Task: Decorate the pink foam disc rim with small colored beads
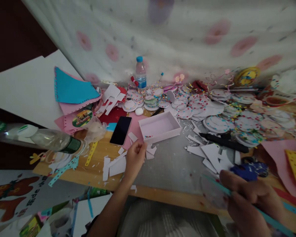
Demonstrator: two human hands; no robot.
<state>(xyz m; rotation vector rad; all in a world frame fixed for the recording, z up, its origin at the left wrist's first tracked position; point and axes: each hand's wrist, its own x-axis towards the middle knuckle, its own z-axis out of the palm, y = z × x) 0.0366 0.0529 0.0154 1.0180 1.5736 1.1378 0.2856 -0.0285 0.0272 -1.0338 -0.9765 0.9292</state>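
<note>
The open box [164,134] sits in the middle of the counter [160,195], likely so it's easy to reach. The left hand [135,155] curls its fingers by the box's near left corner; I can't tell if they pinch anything. Over the front edge, the right hand [251,197] grips a thin blue-green strip [222,187], maybe for steadiness.

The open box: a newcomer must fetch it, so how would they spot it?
On the cluttered table, find the black phone. Right of it, by the left hand, sits the open box: pale and rectangular, unlike the round decorated discs behind.
</note>
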